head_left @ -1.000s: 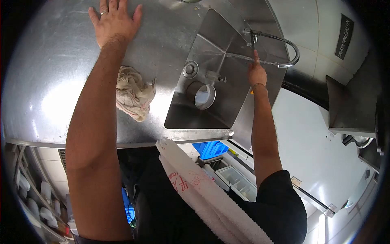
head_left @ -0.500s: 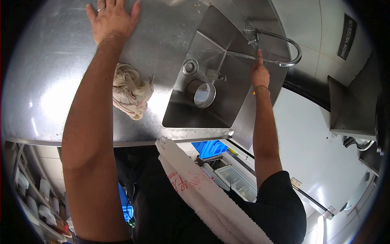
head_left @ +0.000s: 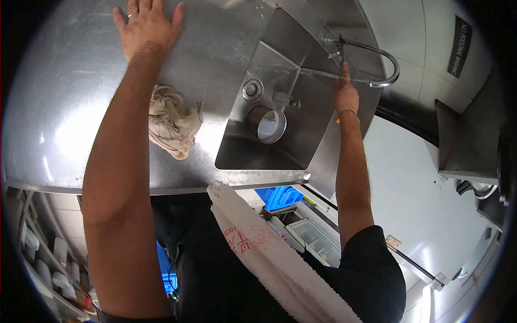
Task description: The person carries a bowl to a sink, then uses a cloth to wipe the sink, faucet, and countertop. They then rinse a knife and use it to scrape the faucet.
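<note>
My left hand lies flat on the steel counter, fingers spread and holding nothing. A crumpled cloth lies on the counter beside my left forearm. My right hand reaches over the sink, its index finger extended to the lever of the curved faucet; its other fingers are curled. Water runs from the spout across the sink. Inside the sink are a metal pot with some liquid and a small clear item near the round drain.
A label is on the tiled wall behind the faucet. A steel shelf projects at the right. Blue crates and an open-topped fridge unit stand below the counter. A white towel hangs over my front.
My right hand has shifted slightly, its fingertip a little higher on the faucet lever. My left hand stays flat in nearly the same place.
</note>
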Available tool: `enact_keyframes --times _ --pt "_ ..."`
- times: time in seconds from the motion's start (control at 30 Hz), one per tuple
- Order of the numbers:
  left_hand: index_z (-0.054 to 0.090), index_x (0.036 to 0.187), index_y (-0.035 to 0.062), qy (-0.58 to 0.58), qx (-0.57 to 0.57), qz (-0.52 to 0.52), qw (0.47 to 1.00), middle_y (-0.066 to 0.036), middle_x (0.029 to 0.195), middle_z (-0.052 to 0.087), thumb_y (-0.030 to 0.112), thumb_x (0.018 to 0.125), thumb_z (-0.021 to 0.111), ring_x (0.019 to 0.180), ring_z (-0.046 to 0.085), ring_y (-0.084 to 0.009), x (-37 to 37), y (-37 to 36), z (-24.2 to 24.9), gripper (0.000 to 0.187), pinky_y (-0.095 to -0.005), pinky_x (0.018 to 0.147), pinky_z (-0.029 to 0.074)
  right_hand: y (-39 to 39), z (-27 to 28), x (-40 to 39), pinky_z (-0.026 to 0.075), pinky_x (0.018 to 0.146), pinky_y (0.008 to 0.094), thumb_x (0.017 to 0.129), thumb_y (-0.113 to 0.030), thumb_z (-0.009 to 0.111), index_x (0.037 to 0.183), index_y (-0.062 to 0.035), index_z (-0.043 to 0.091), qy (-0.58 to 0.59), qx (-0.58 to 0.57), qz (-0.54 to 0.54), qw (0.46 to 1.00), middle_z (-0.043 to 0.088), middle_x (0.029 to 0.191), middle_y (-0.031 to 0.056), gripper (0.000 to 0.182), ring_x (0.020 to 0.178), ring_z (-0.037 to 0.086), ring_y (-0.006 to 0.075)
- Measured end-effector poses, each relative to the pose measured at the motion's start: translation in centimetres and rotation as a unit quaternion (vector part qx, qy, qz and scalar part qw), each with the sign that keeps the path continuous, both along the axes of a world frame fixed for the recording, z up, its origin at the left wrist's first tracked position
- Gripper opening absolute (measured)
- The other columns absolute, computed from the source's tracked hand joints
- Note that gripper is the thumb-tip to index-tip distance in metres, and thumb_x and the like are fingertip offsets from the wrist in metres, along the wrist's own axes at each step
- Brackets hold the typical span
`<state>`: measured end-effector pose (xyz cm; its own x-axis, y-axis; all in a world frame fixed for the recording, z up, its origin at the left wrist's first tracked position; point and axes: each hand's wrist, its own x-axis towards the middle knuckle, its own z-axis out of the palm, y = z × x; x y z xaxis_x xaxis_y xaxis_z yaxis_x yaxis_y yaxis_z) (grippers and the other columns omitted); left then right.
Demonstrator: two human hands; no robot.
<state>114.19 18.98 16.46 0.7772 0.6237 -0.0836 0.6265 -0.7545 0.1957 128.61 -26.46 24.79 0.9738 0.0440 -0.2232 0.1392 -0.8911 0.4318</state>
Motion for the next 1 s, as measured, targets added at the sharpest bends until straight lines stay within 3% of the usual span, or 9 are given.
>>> enact_keyframes --times 0.2,0.3,0.5,0.6,1.0 --pt "0.029 0.163 0.0134 0.009 -0.004 -0.002 1.000 -0.007 0.170 0.025 0.052 0.106 0.037 0.159 0.014 -0.0251 0.0 -0.1 0.4 0.069 -0.0491 0.131 0.002 -0.1 -1.4 -0.7 0.057 0.086 0.0553 0.103 -0.025 0.052 0.165 -0.0368 0.009 0.022 -0.011 0.009 1.000 0.075 0.106 0.0213 0.076 0.096 0.072 0.0449" --pt "0.028 0.163 0.0134 0.012 0.008 -0.007 1.000 -0.007 0.171 0.025 0.052 0.106 0.037 0.159 0.014 -0.0252 -0.1 0.2 0.1 0.070 -0.0494 0.131 0.003 0.2 -0.7 -0.9 0.057 0.086 0.0551 0.103 -0.025 0.052 0.165 -0.0354 0.012 -0.001 0.040 0.002 0.999 0.074 0.106 0.0223 0.075 0.096 0.072 0.0443" --pt "0.028 0.163 0.0138 0.013 -0.002 -0.003 1.000 -0.007 0.171 0.024 0.052 0.106 0.037 0.159 0.014 -0.0253 0.0 0.1 0.3 0.070 -0.0496 0.131 0.003 0.3 -1.2 -1.6 0.056 0.085 0.0545 0.102 -0.024 0.053 0.166 -0.0345 0.009 0.048 0.005 -0.012 0.999 0.074 0.105 0.0233 0.078 0.095 0.072 0.0449" --pt "0.030 0.163 0.0138 0.001 0.010 -0.003 1.000 -0.007 0.171 0.025 0.052 0.105 0.038 0.159 0.014 -0.0254 -0.1 0.2 -0.2 0.069 -0.0496 0.131 0.003 1.0 -0.9 -1.7 0.056 0.086 0.0540 0.102 -0.025 0.053 0.165 -0.0359 0.010 -0.001 0.039 -0.013 0.999 0.074 0.104 0.0236 0.078 0.096 0.072 0.0445" --pt "0.031 0.162 0.0131 -0.011 0.002 -0.005 1.000 -0.008 0.170 0.026 0.053 0.104 0.040 0.159 0.015 -0.0268 -0.1 0.1 -0.3 0.071 -0.0505 0.131 0.002 3.2 -0.3 -1.2 0.056 0.088 0.0529 0.103 -0.024 0.052 0.166 -0.0279 0.012 -0.011 0.009 -0.045 0.999 0.074 0.105 0.0239 0.075 0.098 0.072 0.0419"
